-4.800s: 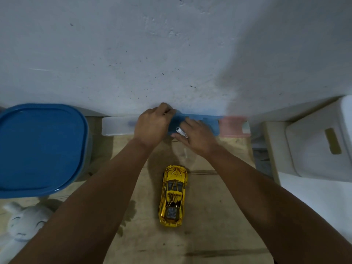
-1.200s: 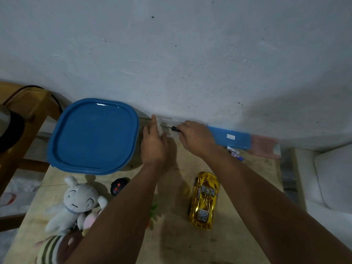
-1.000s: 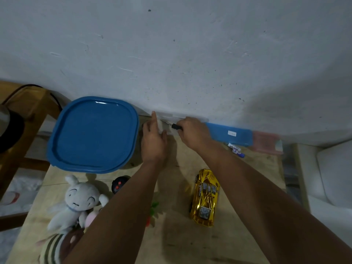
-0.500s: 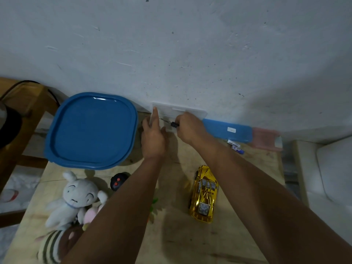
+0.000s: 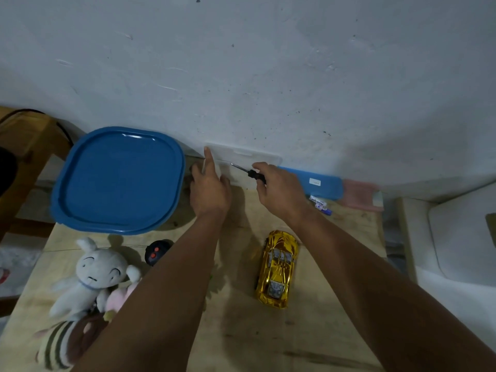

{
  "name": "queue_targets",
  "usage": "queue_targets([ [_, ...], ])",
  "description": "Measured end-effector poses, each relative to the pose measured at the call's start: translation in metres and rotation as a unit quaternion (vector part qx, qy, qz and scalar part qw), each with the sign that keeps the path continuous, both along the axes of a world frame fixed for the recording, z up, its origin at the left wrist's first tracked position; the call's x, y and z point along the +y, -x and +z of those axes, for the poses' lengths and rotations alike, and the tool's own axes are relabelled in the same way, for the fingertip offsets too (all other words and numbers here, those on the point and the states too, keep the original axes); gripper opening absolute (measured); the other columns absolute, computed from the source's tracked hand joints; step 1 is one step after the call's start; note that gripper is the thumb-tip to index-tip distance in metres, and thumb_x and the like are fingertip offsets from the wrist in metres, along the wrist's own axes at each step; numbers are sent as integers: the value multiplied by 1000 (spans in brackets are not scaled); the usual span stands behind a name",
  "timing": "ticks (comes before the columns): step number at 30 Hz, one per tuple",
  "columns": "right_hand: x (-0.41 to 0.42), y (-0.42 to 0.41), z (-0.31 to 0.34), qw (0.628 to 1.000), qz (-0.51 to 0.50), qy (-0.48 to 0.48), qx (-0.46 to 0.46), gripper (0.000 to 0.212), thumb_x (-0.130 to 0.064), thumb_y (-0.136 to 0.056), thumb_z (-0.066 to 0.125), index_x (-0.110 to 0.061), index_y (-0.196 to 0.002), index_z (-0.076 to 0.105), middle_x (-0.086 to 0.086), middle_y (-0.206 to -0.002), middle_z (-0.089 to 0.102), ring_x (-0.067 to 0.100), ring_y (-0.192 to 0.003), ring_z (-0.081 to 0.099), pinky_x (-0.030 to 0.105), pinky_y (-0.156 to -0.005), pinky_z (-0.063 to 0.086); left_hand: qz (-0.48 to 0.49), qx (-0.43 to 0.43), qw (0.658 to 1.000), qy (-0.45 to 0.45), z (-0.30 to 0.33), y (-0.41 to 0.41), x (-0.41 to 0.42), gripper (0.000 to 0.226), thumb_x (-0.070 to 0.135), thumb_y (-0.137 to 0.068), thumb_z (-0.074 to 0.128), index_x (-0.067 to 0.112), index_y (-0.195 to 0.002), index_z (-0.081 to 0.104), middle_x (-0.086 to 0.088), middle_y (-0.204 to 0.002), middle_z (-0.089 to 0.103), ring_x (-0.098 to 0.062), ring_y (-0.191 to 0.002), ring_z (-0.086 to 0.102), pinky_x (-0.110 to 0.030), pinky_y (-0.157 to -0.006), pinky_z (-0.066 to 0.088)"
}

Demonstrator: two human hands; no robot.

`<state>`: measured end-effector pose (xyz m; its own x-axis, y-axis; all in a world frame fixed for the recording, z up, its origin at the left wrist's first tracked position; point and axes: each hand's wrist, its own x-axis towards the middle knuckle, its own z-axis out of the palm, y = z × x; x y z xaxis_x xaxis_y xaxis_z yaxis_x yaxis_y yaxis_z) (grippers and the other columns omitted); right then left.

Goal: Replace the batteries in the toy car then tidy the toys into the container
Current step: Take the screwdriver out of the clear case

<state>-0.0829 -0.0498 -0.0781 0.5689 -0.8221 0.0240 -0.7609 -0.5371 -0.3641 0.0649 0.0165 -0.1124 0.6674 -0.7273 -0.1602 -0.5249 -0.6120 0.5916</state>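
Right hand is gripping the screwdriver, left hand is lying open, and the toy car is sitting at six o'clock of the right hand, long axis twelve-to-six.

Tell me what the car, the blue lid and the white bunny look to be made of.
Car: likely plastic with gold chrome-like plating; it shows mirror glints.
Blue lid: smooth moulded plastic, by its glossy highlight and raised rim.
White bunny: soft plush fabric, matte and fuzzy-edged.
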Motion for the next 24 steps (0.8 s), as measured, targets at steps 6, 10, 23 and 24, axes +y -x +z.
queue_targets([
  [6,4,8,3,1000,-7,-21,15,34,-21,-97,55,-23,-131,58,3,-113,69,27,-95,66,46,-83,56,-7,3,999,-47,12,3,8,83,27,-102,56,37,-164,3,-17,-161,26,-43,-129,47,-51,-95,48],
  [10,21,23,12,999,-23,-21,13,34,-22,-98,55,-24,-131,58,2,-114,69,27,-95,66,46,-83,55,-15,-2,997,-70,27,7,17,82,34,-102,55,34,-164,1,-17,-166,18,-45,-143,32,-57,-104,42],
  [23,97,147,3,955,-262,-139,14,29,-12,-90,60,-16,-118,66,10,-116,61,33,-103,62,37,-82,50,-253,-39,960,-113,63,108,76,83,68,-88,58,25,-155,33,-10,-148,41,-37,-133,43,-50,-101,43],
  [24,101,152,-2,951,-272,-146,20,28,-12,-90,60,-14,-117,67,11,-116,60,34,-103,62,37,-83,50,-261,-20,954,-146,61,118,79,93,74,-84,58,25,-157,29,-10,-149,38,-37,-136,40,-51,-102,44],
])
